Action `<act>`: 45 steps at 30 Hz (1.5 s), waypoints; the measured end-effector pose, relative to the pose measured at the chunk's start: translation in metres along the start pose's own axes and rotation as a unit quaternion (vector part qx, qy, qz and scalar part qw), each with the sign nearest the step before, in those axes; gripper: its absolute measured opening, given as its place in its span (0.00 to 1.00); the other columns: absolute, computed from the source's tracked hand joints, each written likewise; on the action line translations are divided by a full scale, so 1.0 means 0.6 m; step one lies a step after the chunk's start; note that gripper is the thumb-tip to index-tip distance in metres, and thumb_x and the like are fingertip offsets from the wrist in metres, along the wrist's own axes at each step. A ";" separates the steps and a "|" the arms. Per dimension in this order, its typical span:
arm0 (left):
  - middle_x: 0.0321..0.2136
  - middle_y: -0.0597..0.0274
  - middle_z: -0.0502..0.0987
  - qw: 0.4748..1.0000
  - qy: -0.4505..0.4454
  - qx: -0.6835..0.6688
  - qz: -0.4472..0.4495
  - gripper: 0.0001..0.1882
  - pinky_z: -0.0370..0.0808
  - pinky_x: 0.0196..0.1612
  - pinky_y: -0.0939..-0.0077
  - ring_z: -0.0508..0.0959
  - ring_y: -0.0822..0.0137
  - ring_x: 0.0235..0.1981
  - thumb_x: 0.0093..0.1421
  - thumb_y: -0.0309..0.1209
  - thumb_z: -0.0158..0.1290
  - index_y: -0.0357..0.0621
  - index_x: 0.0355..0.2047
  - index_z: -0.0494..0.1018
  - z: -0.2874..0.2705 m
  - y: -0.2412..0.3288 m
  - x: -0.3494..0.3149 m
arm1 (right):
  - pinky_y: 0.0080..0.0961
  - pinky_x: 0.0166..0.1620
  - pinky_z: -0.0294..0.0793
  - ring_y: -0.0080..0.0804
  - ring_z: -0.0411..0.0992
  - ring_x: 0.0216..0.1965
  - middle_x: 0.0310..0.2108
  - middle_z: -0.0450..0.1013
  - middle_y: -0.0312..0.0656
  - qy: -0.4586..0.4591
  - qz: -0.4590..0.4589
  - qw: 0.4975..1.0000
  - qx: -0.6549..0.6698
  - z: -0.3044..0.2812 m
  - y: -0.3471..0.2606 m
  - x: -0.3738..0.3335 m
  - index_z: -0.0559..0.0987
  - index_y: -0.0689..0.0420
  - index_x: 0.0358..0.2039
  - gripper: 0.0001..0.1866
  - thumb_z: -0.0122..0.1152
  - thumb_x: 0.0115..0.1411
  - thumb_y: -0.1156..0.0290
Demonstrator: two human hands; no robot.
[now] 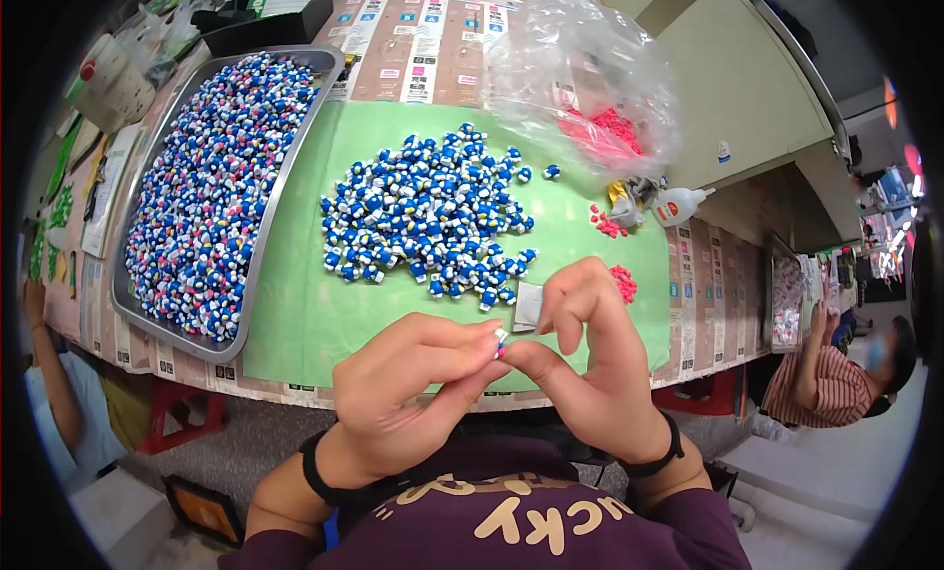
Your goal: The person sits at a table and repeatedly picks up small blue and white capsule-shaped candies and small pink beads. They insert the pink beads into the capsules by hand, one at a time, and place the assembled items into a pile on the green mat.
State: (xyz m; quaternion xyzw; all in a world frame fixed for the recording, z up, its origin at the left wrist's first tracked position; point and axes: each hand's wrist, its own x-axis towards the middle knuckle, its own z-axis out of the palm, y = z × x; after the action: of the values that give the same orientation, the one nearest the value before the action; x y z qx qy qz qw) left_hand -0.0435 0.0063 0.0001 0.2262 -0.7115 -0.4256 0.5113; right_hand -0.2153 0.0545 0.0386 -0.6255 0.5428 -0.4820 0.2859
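Observation:
Between the thumb and fingers of my left hand (393,388), a tiny blue and white figurine (501,337) with a pink spot is pinched. The thumb of my right hand (605,373) presses at the figurine's side, while its index finger bends clear of the thumb. Beside the right fingertips lies a small white square pad (528,304), partly covered. Small pink pieces (622,284) rest just beyond that hand, with another little heap of pink pieces (608,222) farther back. A large pile of blue and white figurines (423,216) spreads over the green mat (305,314).
To the left, a metal tray (261,240) is full of similar figurines. A clear plastic bag (580,59) holding pink pieces lies at the back right, near a white squeeze bottle (678,206). A grey cabinet (737,78) stands behind it. Other people sit at both sides.

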 end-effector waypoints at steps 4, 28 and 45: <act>0.32 0.53 0.80 0.991 0.052 0.113 0.046 0.12 0.78 0.35 0.75 0.80 0.62 0.31 0.50 0.11 0.59 0.36 0.34 0.75 -0.056 -0.003 -0.004 | 0.25 0.39 0.66 0.28 0.63 0.32 0.28 0.63 0.37 0.009 0.013 1.000 -0.008 -0.052 0.023 0.008 0.66 0.56 0.27 0.15 0.65 0.52 0.85; 0.37 0.56 0.74 0.959 -0.173 0.217 -0.051 0.13 0.75 0.35 0.71 0.77 0.59 0.35 0.53 0.17 0.59 0.37 0.40 0.75 0.027 -0.050 0.018 | 0.35 0.40 0.66 0.44 0.69 0.32 0.26 0.69 0.43 -0.091 0.011 0.915 -0.393 -0.147 0.138 -0.042 0.68 0.58 0.27 0.08 0.56 0.51 0.84; 0.33 0.56 0.73 0.951 -0.191 0.230 -0.082 0.14 0.74 0.32 0.67 0.77 0.58 0.31 0.49 0.14 0.55 0.38 0.37 0.75 0.012 -0.050 0.007 | 0.33 0.44 0.66 0.41 0.69 0.32 0.28 0.69 0.41 -0.094 0.115 0.975 -0.165 -0.140 0.119 -0.040 0.67 0.58 0.28 0.10 0.55 0.52 0.87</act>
State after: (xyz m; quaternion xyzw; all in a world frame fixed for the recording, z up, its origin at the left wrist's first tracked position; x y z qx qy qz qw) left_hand -0.0549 -0.0102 -0.0235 0.3096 -0.8532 -0.3264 0.2638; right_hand -0.3196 0.0736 -0.0002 -0.6405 0.6536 -0.2883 0.2818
